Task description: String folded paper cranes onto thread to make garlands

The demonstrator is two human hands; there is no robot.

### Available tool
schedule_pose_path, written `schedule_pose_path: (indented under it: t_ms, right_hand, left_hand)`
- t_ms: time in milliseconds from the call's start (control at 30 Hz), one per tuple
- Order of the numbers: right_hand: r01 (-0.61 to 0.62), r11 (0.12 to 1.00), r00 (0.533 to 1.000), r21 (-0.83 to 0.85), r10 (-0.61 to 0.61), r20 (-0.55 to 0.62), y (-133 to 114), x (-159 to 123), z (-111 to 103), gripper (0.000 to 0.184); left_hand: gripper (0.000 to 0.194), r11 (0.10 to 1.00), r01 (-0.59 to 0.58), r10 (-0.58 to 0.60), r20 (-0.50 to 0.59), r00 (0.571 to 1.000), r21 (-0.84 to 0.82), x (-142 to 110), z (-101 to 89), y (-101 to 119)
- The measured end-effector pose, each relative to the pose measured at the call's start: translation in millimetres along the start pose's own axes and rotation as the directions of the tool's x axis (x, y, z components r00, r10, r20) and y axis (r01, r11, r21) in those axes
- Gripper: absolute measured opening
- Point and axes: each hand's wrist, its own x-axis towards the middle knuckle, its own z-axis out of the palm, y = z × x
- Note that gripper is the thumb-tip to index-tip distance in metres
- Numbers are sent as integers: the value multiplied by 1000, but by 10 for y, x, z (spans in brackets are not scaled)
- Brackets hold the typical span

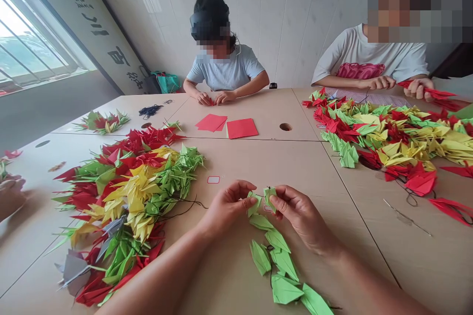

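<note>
Nearest the camera, between bare forearms [166, 270], see the lower end of a strand of green folded paper [283, 260], lying on the table [221, 280]; follow its long axis away from the camera and a little leftward, up to the hands; note the lowest piece [316, 300] pointing down to the right, and a stray piece [260, 257] left of the line, slanting much the same way; at the far end, with the left hand [229, 204], pinching a tilted green piece [254, 205]; with the right hand [300, 212], gripping another [269, 201] just beside it, nearly upright; between them, perhaps a thin dark thread [262, 196], too small to be sure of; to the left, see heaped red, yellow and green paper strands [140, 177]; beyond the hands, red paper sheets [242, 128].
</note>
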Motion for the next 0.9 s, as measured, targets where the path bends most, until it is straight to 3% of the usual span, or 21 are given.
schedule_pose_path:
  t_ms: [267,533,700,900]
  right_hand:
    - [-59,998,998,23,58,38,5,-41,49,27]
    - [-31,999,999,28,32,-27,47,-17,9,27]
    - [-10,1000,1000,-20,10,14,82,-17,27,23]
    - [-7,994,998,-106,0,-61,158,-2,28,39]
  left_hand:
    - [25,983,-42,63,-115,991,177,-3,45,30]
    - [25,988,-57,70,-88,994,142,-9,57,39]
    - [25,990,-67,76,-72,994,125,-8,65,32]
    - [24,996,-58,60,-25,998,73,-22,74,43]
